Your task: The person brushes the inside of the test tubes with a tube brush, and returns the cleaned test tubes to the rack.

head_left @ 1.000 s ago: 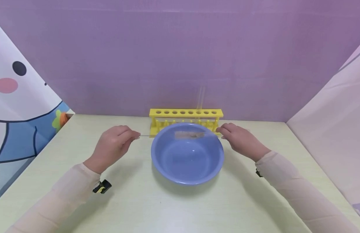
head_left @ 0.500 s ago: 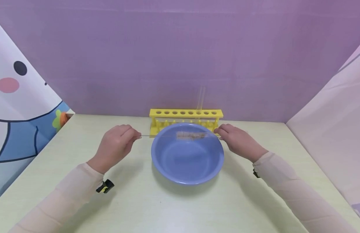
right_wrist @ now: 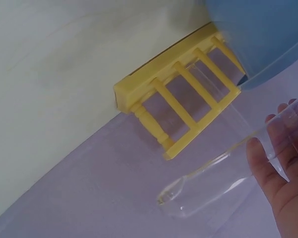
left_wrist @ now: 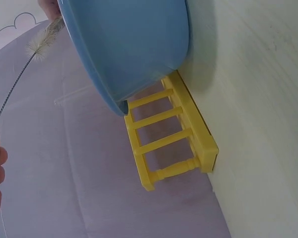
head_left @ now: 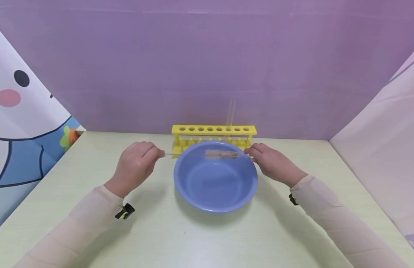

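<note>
My left hand (head_left: 136, 162) pinches the thin twisted wire handle (left_wrist: 15, 87) of a test tube brush, held level over the far part of a blue basin (head_left: 215, 186). The pale bristles (head_left: 220, 154) point right, toward my right hand (head_left: 274, 162). That hand holds a clear test tube (right_wrist: 208, 181) between thumb and fingers, its rounded end pointing away to the right. In the left wrist view the bristles fan out on the handle side and narrow close to the right fingers (left_wrist: 50, 7). The tube's mouth is hard to make out.
Behind the basin stands a yellow test tube rack (head_left: 213, 130), its lower part partly hidden by the rim. Another clear tube (head_left: 231, 111) stands upright in it. A purple backdrop (head_left: 207, 67) rises at the table's (head_left: 153, 238) far edge, with printed sheets at both sides.
My left hand has moved slightly right with the brush, and my right hand slightly left with the tube, so the hands are closer. Basin and rack have stayed in place.
</note>
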Tool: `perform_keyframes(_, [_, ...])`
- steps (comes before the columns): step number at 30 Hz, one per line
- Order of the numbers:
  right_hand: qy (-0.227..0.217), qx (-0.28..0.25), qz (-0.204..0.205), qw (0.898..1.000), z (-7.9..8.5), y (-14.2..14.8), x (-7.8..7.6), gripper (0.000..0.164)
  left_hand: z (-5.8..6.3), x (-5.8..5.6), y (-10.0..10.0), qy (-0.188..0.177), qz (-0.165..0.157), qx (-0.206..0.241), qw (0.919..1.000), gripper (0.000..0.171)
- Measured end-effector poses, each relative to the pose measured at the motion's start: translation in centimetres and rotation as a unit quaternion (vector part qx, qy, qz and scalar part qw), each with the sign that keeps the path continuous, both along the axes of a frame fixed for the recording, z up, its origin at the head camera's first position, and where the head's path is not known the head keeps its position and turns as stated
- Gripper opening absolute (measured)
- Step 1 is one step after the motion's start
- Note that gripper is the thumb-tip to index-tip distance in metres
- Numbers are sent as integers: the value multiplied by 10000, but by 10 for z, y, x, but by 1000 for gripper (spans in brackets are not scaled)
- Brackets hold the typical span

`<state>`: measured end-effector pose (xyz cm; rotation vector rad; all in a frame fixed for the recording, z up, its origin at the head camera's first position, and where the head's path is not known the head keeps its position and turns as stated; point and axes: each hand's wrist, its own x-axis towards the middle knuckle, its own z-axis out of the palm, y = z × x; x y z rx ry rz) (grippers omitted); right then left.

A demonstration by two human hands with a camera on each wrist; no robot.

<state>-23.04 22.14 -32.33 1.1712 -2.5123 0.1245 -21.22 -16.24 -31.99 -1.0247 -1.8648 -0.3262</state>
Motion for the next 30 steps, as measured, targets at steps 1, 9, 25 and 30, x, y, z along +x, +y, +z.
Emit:
perform_keyframes(1, [-45, -7, -16, 10000, 0, 0, 0, 37, 0, -1, 1, 76, -25, 0, 10000, 16])
perform_keyframes(9, [-257, -83, -42, 9996, -2, -1, 1, 33, 1, -6, 5, 571, -154, -74, 9982, 9])
perform_keyframes(25, [-557, -173, -63, 9983, 1, -5, 4, 32, 0, -8, 13, 665, -188, -71, 9976, 21])
perform_keyframes(30, [-590, -167, -68, 9981, 2, -7, 5, 33, 0, -7, 15, 540, -214, -73, 9983, 23])
